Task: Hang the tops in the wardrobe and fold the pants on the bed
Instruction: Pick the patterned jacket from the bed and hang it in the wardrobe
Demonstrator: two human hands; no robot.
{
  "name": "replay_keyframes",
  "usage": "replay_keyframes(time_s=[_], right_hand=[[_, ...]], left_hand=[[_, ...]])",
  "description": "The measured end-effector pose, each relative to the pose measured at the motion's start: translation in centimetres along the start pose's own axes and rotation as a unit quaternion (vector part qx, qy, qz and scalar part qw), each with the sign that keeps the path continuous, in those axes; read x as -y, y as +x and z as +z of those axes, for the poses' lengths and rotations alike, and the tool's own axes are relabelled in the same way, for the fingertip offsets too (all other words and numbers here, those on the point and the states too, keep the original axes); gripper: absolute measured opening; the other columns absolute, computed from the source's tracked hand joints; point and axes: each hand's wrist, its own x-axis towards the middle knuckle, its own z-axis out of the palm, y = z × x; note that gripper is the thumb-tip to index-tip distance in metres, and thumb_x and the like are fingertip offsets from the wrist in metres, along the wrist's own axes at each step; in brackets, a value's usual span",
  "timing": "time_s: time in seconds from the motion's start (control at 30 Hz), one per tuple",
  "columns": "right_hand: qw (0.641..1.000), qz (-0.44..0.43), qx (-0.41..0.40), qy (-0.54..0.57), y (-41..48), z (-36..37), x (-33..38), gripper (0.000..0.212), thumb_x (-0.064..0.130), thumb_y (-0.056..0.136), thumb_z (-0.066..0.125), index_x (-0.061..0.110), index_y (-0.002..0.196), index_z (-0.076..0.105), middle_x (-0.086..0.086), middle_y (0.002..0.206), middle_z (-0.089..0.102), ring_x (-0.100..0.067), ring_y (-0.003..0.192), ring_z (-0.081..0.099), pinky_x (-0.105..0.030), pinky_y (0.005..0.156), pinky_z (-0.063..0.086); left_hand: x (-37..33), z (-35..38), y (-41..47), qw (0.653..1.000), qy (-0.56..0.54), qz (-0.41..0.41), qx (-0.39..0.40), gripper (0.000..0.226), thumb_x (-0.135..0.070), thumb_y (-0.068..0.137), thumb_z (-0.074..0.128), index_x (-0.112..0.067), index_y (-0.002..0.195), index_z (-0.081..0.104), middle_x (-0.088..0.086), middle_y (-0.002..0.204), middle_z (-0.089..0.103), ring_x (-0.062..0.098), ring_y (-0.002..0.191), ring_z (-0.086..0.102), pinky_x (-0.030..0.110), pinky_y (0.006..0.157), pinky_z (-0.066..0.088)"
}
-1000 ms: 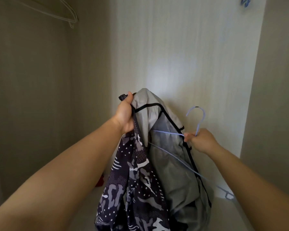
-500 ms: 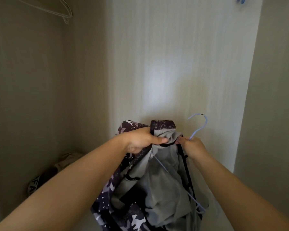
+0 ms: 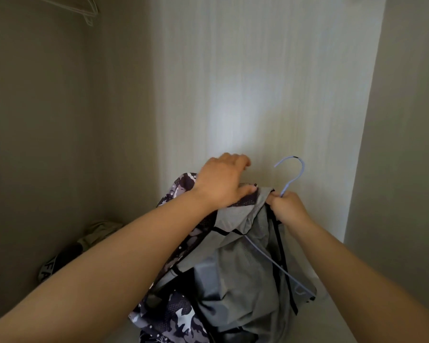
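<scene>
Grey-camouflage top (image 3: pixel 243 268) bunched against blue hanger (image 3: pixel 291 183).

Above the top (image 3: pixel 238 263) there is open room the whole way up, in front of the wardrobe (image 3: pixel 258 82) back panel. Left of the top the side wall closes in; a pale hanger (image 3: pixel 86 13) hangs high on that side, and a pile of clothes (image 3: pixel 94 233) fills the floor corner below. Right of the top the other side wall stands near, leaving a narrow strip of wardrobe floor (image 3: pixel 332 308). The blue hanger (image 3: pixel 292 179) hook juts up just above the top's right edge. The left hand (image 3: pixel 221 184) and right hand (image 3: pixel 286 206) take up its upper rim.
</scene>
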Motion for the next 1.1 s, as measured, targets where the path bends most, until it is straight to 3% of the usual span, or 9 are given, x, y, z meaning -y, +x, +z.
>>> replay_keyframes(time_s=[0.07,0.17,0.3,0.47,0.67,0.83,0.93,1.0,1.1], right_hand=[[1.000,0.009,-0.002,0.006,-0.1,0.1,0.5,0.021,0.007,0.083,0.054,0.012,0.068,0.041,-0.009,0.064,0.037,-0.019,0.059,0.033,-0.029,0.053,0.021],[0.999,0.029,-0.007,0.014,-0.2,0.2,1.3,0.018,0.006,0.081,0.055,0.010,0.072,0.041,-0.008,0.062,0.034,-0.019,0.054,0.028,-0.028,0.050,0.019],[0.998,0.047,0.002,0.043,-0.4,0.5,1.7,0.017,0.010,0.077,0.055,0.014,0.072,0.039,-0.005,0.057,0.029,-0.015,0.052,0.020,-0.029,0.052,0.014],[0.994,-0.111,-0.010,-0.023,-0.6,0.6,2.9,0.041,0.034,0.091,0.052,0.016,0.055,0.042,-0.005,0.064,0.049,-0.022,0.064,0.046,-0.034,0.066,0.034],[0.972,-0.215,0.009,-0.095,0.2,0.4,2.4,0.029,0.038,0.094,0.049,0.013,0.078,0.049,-0.005,0.076,0.055,-0.022,0.076,0.053,-0.035,0.072,0.042],[0.841,-0.426,-0.227,-0.243,0.8,0.0,-1.9,0.031,0.026,0.085,0.045,0.004,0.099,0.059,-0.014,0.093,0.058,-0.030,0.088,0.051,-0.038,0.077,0.041],[0.796,-0.485,-0.187,-0.310,0.0,0.1,-6.2,0.025,0.028,0.083,0.045,0.009,0.081,0.061,-0.007,0.072,0.058,-0.024,0.070,0.051,-0.033,0.060,0.040],[0.805,-0.459,-0.137,-0.351,-0.8,0.9,-8.8,0.031,0.035,0.084,0.046,0.014,0.065,0.058,-0.003,0.055,0.057,-0.024,0.048,0.055,-0.023,0.041,0.035],[0.891,-0.247,-0.077,-0.372,-1.5,2.1,-10.2,0.031,0.044,0.090,0.051,0.016,0.078,0.058,0.000,0.068,0.059,-0.020,0.060,0.057,-0.024,0.052,0.032]], left_hand=[[0.0,0.6,0.3,0.992,-0.014,0.076,0.096,0.058,-0.051,0.092,0.048,-0.022,0.141,0.038,-0.001,0.134,0.051,0.020,0.122,0.046,0.032,0.094,0.034],[0.8,1.7,0.0,0.983,0.010,0.069,0.170,0.048,-0.049,0.097,0.041,-0.016,0.132,0.046,0.007,0.118,0.059,0.025,0.104,0.055,0.029,0.072,0.035],[1.5,2.0,-0.3,0.985,0.056,0.062,0.150,0.044,-0.050,0.097,0.039,-0.009,0.109,0.049,0.011,0.098,0.063,0.028,0.087,0.058,0.030,0.064,0.034],[1.2,1.6,0.3,0.990,-0.022,0.047,0.133,0.039,-0.046,0.096,0.046,-0.008,0.105,0.052,0.011,0.095,0.063,0.027,0.087,0.056,0.029,0.062,0.030],[1.1,2.7,-0.2,0.995,-0.080,-0.017,0.060,0.039,-0.053,0.091,0.050,-0.017,0.102,0.059,0.002,0.094,0.067,0.026,0.090,0.061,0.031,0.066,0.040],[2.4,3.8,-0.1,0.986,-0.104,-0.133,-0.014,0.033,-0.048,0.094,0.048,-0.027,0.119,0.055,0.001,0.107,0.067,0.028,0.100,0.060,0.031,0.072,0.042],[3.8,4.1,-0.2,0.967,-0.140,-0.206,-0.046,0.030,-0.044,0.094,0.051,-0.026,0.117,0.056,0.006,0.106,0.067,0.032,0.098,0.060,0.035,0.075,0.047],[4.3,4.3,-0.3,0.954,-0.161,-0.244,-0.064,0.029,-0.043,0.093,0.052,-0.024,0.115,0.056,0.007,0.105,0.067,0.033,0.098,0.060,0.036,0.075,0.048],[4.8,4.3,-0.6,0.932,-0.200,-0.287,-0.096,0.028,-0.042,0.092,0.055,-0.023,0.112,0.059,0.006,0.107,0.067,0.031,0.100,0.059,0.033,0.075,0.045]])
